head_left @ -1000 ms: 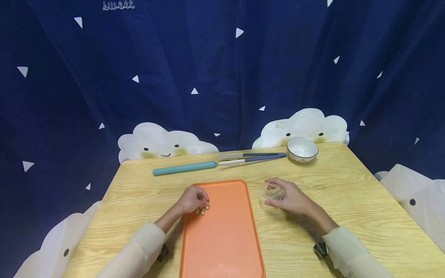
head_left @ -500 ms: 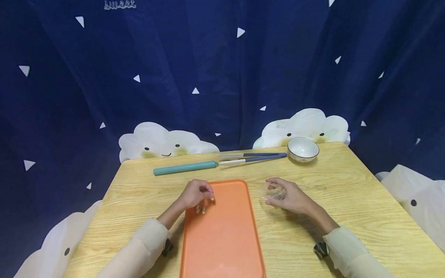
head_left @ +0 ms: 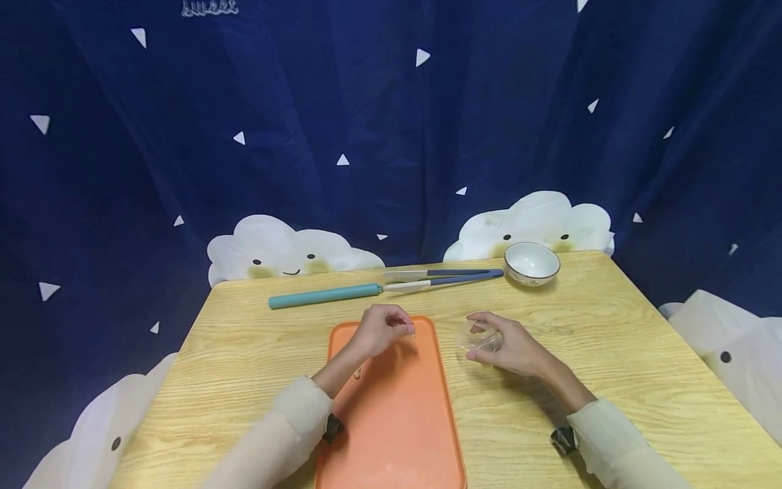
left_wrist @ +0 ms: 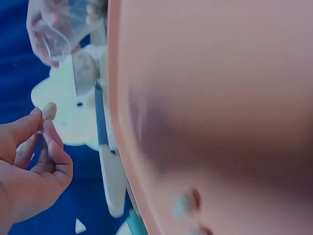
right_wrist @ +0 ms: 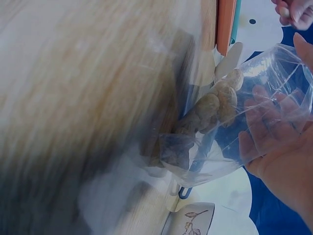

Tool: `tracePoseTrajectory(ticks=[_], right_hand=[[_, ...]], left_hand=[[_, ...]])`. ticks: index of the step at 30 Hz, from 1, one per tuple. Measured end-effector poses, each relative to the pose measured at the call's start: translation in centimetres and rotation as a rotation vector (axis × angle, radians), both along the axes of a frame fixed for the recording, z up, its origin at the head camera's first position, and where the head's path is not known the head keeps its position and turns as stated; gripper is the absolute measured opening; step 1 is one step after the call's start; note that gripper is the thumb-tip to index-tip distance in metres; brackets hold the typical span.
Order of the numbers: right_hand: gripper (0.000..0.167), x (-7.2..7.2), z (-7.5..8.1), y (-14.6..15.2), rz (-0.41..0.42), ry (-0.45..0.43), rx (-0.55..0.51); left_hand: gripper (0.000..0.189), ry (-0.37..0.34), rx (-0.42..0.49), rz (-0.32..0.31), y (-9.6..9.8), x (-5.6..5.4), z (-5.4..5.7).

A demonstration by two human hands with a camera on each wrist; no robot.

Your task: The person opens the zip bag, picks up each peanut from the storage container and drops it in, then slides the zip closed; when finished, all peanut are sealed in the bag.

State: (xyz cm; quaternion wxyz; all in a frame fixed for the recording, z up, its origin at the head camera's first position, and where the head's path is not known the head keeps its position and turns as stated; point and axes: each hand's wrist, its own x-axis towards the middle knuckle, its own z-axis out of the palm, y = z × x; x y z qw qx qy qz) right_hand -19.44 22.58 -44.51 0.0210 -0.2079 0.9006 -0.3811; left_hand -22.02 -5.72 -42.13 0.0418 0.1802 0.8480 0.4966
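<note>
My left hand is over the far part of the orange tray. Between thumb and fingertips it pinches a small pale nut, seen best in the left wrist view. Two more nuts lie on the tray, partly cut off at that view's lower edge. To the right of the tray, my right hand holds a clear plastic bag with thumb and fingers curved around it. Inside the bag several nuts are bunched near the bottom. A gap separates the left hand from the bag.
A teal stick lies beyond the tray. Beside it are blue-and-white tongs. A white bowl stands at the back right of the wooden table, near a dark blue curtain.
My left hand has picked up a nut from the tray's left side and moved right with it, towards the bag. The right hand and bag have stayed in place.
</note>
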Motion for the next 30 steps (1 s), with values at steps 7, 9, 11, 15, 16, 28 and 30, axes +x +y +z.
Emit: tracePoseTrajectory(ticks=[7,9,11,15,16,28,30], right_hand=[[0.065,-0.1,0.0,-0.1,-0.003,0.012,-0.001],[0.064,-0.1,0.1,-0.2,-0.002,0.016,0.002],[0.065,-0.1,0.1,-0.2,-0.003,0.013,0.004],[0.065,0.0,0.1,-0.2,0.0,-0.012,-0.008],[0.065,0.0,0.1,-0.2,0.001,-0.017,-0.012],[0.064,0.1,0.1,-0.1,-0.004,-0.008,-0.013],[0.065,0.1,0.0,0.0,-0.007,-0.002,-0.011]], left_hand=[[0.006,-0.009,0.079,-0.062,3.1,0.4,0.1],[0.008,-0.017,0.1,-0.071,3.9,0.6,0.0],[0.01,-0.033,0.109,-0.069,4.7,0.7,0.0],[0.011,-0.055,0.125,-0.061,6.3,1.0,-0.2],[0.011,-0.058,0.132,-0.059,6.7,1.1,-0.2],[0.01,0.014,0.088,-0.093,7.2,1.1,-0.4],[0.009,0.023,0.079,-0.086,6.4,0.9,-0.5]])
